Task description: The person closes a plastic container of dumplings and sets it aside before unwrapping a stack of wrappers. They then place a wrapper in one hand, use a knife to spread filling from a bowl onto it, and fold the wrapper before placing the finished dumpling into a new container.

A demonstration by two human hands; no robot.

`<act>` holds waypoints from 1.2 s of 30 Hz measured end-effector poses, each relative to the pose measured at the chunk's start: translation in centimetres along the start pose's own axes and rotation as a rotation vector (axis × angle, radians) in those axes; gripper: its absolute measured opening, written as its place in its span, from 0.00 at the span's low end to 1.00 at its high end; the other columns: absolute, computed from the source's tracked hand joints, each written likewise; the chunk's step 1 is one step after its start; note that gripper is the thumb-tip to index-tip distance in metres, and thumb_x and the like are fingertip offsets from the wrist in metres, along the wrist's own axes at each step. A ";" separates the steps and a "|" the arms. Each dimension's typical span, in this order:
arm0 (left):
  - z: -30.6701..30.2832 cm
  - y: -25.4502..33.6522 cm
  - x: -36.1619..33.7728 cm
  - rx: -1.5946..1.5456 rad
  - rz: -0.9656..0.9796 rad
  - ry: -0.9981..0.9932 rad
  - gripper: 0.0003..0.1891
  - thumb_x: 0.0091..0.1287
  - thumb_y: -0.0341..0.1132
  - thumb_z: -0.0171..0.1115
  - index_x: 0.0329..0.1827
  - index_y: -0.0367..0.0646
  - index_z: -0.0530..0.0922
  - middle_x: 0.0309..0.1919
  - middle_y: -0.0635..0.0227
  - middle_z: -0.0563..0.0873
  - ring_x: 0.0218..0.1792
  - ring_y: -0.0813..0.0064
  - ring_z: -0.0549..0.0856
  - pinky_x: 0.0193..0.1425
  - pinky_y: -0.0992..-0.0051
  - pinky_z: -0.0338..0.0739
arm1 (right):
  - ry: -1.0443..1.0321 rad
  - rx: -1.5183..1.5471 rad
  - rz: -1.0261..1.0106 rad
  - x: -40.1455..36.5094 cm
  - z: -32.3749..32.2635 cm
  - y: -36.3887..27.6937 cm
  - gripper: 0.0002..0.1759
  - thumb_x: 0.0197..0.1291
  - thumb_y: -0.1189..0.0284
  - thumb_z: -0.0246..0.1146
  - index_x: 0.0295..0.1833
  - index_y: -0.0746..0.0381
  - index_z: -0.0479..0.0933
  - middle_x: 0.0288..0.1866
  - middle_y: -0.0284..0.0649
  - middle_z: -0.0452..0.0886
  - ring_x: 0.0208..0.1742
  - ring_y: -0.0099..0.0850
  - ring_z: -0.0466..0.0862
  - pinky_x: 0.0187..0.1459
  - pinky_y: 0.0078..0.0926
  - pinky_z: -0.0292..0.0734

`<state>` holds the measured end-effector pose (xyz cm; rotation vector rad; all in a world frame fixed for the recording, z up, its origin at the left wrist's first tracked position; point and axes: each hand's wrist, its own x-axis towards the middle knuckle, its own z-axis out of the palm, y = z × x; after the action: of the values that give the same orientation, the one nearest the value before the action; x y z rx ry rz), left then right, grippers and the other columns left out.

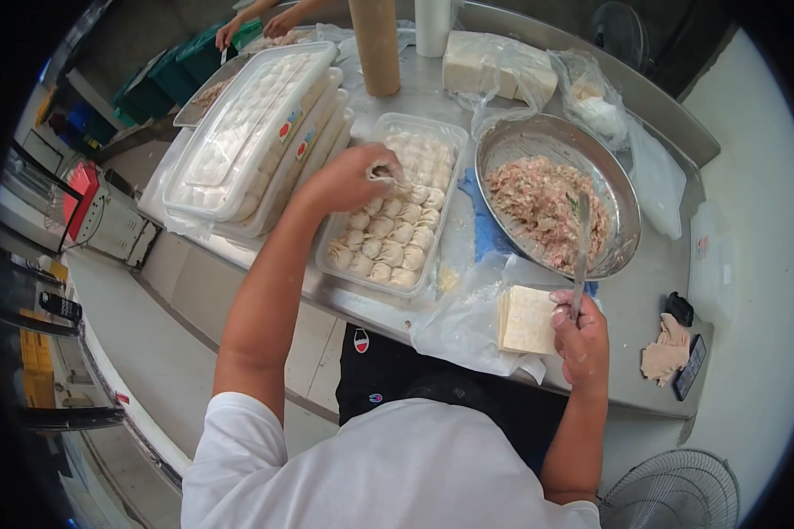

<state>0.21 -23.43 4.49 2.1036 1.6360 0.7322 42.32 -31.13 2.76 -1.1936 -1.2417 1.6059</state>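
My left hand (355, 176) reaches over a clear plastic tray (454, 150) half filled with rows of folded dumplings (388, 242), and its fingers are closed on one dumpling (385, 175) at the edge of the filled rows. My right hand (580, 335) grips a flat metal spatula (582, 242) whose blade points up toward a steel bowl (538, 137) of minced meat filling (543, 207). Just left of my right hand lies a stack of square wrappers (526, 319) on a plastic sheet.
Several lidded trays of dumplings (256, 132) are stacked at the left. A cardboard tube (376, 44), wrapped blocks of wrappers (494, 66) and plastic bags stand at the back. A phone (690, 366) and cloth (666, 350) lie right. Another person's hands (256, 22) work far left. A fan (675, 489) stands below.
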 end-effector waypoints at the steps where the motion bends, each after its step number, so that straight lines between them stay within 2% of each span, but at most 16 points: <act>1: 0.3 -0.2 -0.1 -0.103 0.008 -0.026 0.18 0.60 0.23 0.67 0.54 0.40 0.83 0.54 0.57 0.85 0.59 0.55 0.82 0.67 0.65 0.74 | -0.002 -0.001 0.005 -0.1 -0.1 0.3 0.18 0.65 0.72 0.69 0.58 0.66 0.77 0.40 0.29 0.76 0.36 0.16 0.72 0.39 0.15 0.67; 3: 0.9 -0.2 -0.1 -0.086 -0.020 -0.054 0.19 0.60 0.22 0.66 0.56 0.40 0.83 0.56 0.55 0.85 0.60 0.54 0.82 0.67 0.64 0.74 | 0.038 -0.070 -0.103 0.0 -0.3 0.6 0.19 0.66 0.67 0.68 0.58 0.64 0.76 0.32 0.27 0.73 0.22 0.11 0.63 0.23 0.14 0.55; 4: 1.0 -0.1 0.2 -0.066 -0.042 -0.082 0.20 0.61 0.21 0.65 0.58 0.41 0.83 0.58 0.54 0.84 0.61 0.53 0.81 0.68 0.64 0.74 | 0.041 -0.072 -0.106 -0.1 -0.6 0.3 0.19 0.66 0.67 0.68 0.58 0.64 0.76 0.32 0.27 0.73 0.22 0.11 0.63 0.23 0.14 0.55; 6: 0.9 0.1 0.5 0.005 -0.055 -0.134 0.21 0.60 0.21 0.64 0.59 0.41 0.83 0.59 0.54 0.84 0.61 0.53 0.81 0.68 0.63 0.74 | 0.057 -0.306 -0.071 -0.6 -1.4 -0.6 0.17 0.68 0.72 0.66 0.59 0.68 0.78 0.39 0.30 0.75 0.37 0.18 0.74 0.39 0.20 0.70; 7: 0.8 0.2 0.5 0.077 -0.074 -0.186 0.23 0.60 0.20 0.64 0.60 0.42 0.83 0.60 0.54 0.84 0.62 0.53 0.81 0.69 0.63 0.74 | 0.062 -0.307 -0.069 -0.4 -1.7 -0.5 0.17 0.68 0.72 0.66 0.59 0.68 0.78 0.39 0.30 0.75 0.37 0.18 0.74 0.39 0.20 0.70; 9: 0.6 0.5 0.5 0.134 -0.065 -0.190 0.24 0.58 0.20 0.63 0.59 0.43 0.84 0.59 0.55 0.85 0.61 0.53 0.82 0.68 0.62 0.75 | 0.242 -0.753 -0.509 0.5 -1.9 -0.5 0.16 0.69 0.76 0.62 0.61 0.67 0.78 0.39 0.36 0.77 0.37 0.27 0.78 0.41 0.28 0.75; 10: 0.7 0.7 0.6 0.193 -0.057 -0.195 0.25 0.56 0.19 0.62 0.59 0.44 0.84 0.58 0.56 0.86 0.60 0.53 0.83 0.68 0.61 0.76 | 0.249 -0.758 -0.507 0.7 -2.1 -1.2 0.16 0.69 0.76 0.62 0.61 0.67 0.78 0.39 0.36 0.77 0.37 0.27 0.78 0.41 0.28 0.75; 11: 1.1 1.0 0.6 0.188 -0.049 -0.196 0.25 0.56 0.19 0.62 0.59 0.44 0.84 0.58 0.56 0.86 0.60 0.53 0.83 0.68 0.61 0.76 | 0.247 -0.999 -0.538 0.6 -2.3 -2.4 0.17 0.67 0.78 0.61 0.61 0.65 0.79 0.40 0.40 0.78 0.38 0.34 0.80 0.42 0.33 0.76; 12: 1.6 1.3 0.5 0.302 -0.023 -0.148 0.25 0.55 0.18 0.61 0.58 0.44 0.85 0.57 0.56 0.87 0.60 0.53 0.83 0.67 0.61 0.76 | 0.242 -1.240 -0.567 0.8 -2.3 -3.6 0.19 0.65 0.80 0.60 0.61 0.63 0.80 0.41 0.43 0.79 0.39 0.40 0.82 0.44 0.38 0.78; 13: 1.8 2.2 0.2 0.417 0.002 -0.099 0.26 0.54 0.17 0.60 0.58 0.43 0.85 0.55 0.56 0.87 0.60 0.52 0.83 0.67 0.61 0.76 | 0.249 -1.244 -0.567 1.2 -2.2 -4.3 0.19 0.65 0.80 0.60 0.61 0.63 0.80 0.41 0.43 0.79 0.39 0.40 0.82 0.44 0.38 0.78; 15: 3.5 5.4 -0.2 0.360 0.133 0.088 0.27 0.54 0.15 0.59 0.59 0.43 0.83 0.58 0.56 0.85 0.63 0.54 0.80 0.70 0.62 0.73 | 0.319 -1.576 -0.632 2.1 -1.7 -5.3 0.20 0.59 0.80 0.60 0.57 0.60 0.82 0.42 0.44 0.80 0.42 0.46 0.83 0.43 0.42 0.79; 18: 9.3 12.0 -2.4 -0.185 0.254 0.004 0.22 0.59 0.22 0.65 0.58 0.42 0.82 0.57 0.56 0.83 0.62 0.54 0.79 0.70 0.60 0.72 | 0.321 -1.696 -0.599 4.3 0.1 -6.2 0.16 0.58 0.78 0.59 0.52 0.59 0.83 0.41 0.43 0.81 0.43 0.44 0.84 0.43 0.44 0.80; 20: 14.3 14.6 -3.2 -0.251 0.458 -0.162 0.20 0.59 0.29 0.70 0.57 0.42 0.83 0.56 0.57 0.83 0.61 0.53 0.79 0.69 0.59 0.72 | 0.198 -1.719 -0.608 5.7 -0.1 -5.3 0.15 0.58 0.77 0.59 0.50 0.58 0.83 0.41 0.43 0.81 0.43 0.44 0.85 0.43 0.44 0.81; 27: 17.4 19.0 -4.1 -0.072 0.387 -0.219 0.14 0.58 0.35 0.72 0.46 0.44 0.86 0.50 0.62 0.82 0.55 0.57 0.79 0.59 0.57 0.72 | -0.119 -1.544 -0.560 5.9 -2.1 -5.9 0.11 0.57 0.77 0.60 0.45 0.60 0.83 0.37 0.45 0.82 0.42 0.48 0.84 0.44 0.46 0.80; 32: 17.2 18.5 -3.8 -0.135 0.357 -0.228 0.13 0.59 0.34 0.70 0.47 0.44 0.83 0.49 0.60 0.82 0.55 0.55 0.79 0.57 0.58 0.73 | -0.030 -1.566 -0.560 5.1 -3.6 -8.4 0.10 0.57 0.78 0.60 0.43 0.61 0.83 0.35 0.46 0.82 0.43 0.49 0.84 0.44 0.48 0.79; 36: 17.4 16.7 -3.5 -0.620 0.118 0.053 0.10 0.71 0.34 0.62 0.52 0.44 0.77 0.49 0.61 0.83 0.53 0.58 0.83 0.57 0.58 0.76 | 0.092 -1.617 -0.571 6.9 -2.1 -6.9 0.08 0.58 0.76 0.61 0.41 0.61 0.83 0.38 0.46 0.84 0.43 0.48 0.85 0.44 0.47 0.79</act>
<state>22.97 -30.69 -0.18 1.7400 1.1121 1.1634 42.72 -22.54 7.78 -1.4287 -2.5780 -0.1515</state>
